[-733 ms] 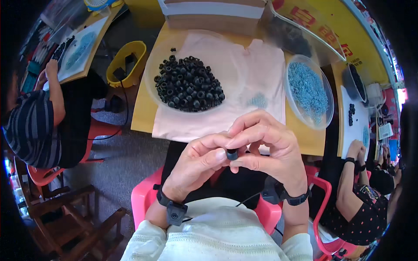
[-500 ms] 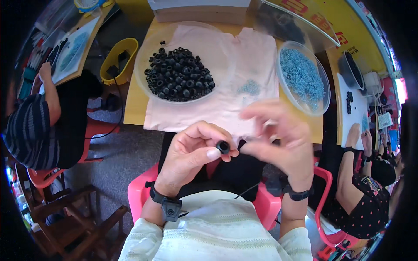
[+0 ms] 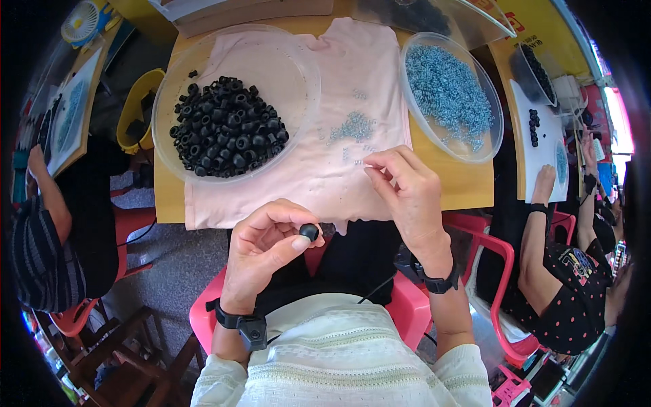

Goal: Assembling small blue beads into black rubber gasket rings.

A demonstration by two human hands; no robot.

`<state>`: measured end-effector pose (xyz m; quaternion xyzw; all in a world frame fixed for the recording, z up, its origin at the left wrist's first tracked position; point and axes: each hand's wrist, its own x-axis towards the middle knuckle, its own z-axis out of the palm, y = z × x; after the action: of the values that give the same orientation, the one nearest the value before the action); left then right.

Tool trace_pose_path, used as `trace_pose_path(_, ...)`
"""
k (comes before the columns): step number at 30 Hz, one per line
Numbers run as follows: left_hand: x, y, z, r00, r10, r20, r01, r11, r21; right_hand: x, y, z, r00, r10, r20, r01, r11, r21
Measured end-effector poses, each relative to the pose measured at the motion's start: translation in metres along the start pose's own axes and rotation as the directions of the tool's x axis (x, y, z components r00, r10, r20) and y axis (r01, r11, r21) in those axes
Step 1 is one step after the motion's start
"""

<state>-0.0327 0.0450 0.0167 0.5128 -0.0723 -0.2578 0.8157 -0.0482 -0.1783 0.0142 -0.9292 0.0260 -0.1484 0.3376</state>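
Right hand (image 3: 410, 193): moved from beside the other hand out over the pink cloth (image 3: 298, 200); thumb and forefinger nearly meet just beside a few stray pale pieces (image 3: 358, 161). Whether they pinch one, the view cannot tell.
Left hand (image 3: 268, 241): thumb and fingers grasp a black part (image 3: 309, 232) near the cloth's front edge; its rounded side shows now, where its open hole showed earlier.
Fingertip pinch: small pieces like these probably come up best singly, with a light touch straight down, so that neighbours are not pushed away.
Black part: a gentle, steady hold should serve; squeezing hard could make the smooth round surface slip.
Loose scatter: more pale pieces (image 3: 354, 127) lie on the cloth beyond the right fingertips, between the two trays.
Round tray (image 3: 313, 57): on the left, bearing a heap of black parts (image 3: 230, 129).
Oval tray (image 3: 500, 136): on the right, with many blue pieces (image 3: 447, 88).
Far side: a cardboard box (image 3: 258, 10) and a clear bin (image 3: 475, 27) limit reach there.
Neighbours: a person in stripes (image 3: 47, 251) sits left, another in dots (image 3: 569, 298) right, both apart from this workspace.
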Motion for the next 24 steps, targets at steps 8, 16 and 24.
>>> trace_pose_path(8,0.01,0.0,0.006,0.996,-0.085,0.014,0.086,0.983,-0.161,0.012,0.0,0.004,0.977,-0.193,0.09,0.208,0.954,-0.214)
trace_pose_path(16,0.002,0.002,0.006,0.998,-0.031,0.061,0.048,0.95,-0.309,0.002,-0.046,-0.027,0.978,0.114,0.177,-0.181,0.885,0.43)
trace_pose_path(24,-0.009,0.002,0.012,0.986,-0.038,0.164,0.106,0.896,-0.431,-0.006,-0.069,-0.031,0.982,-0.116,0.151,-0.047,0.62,0.783)
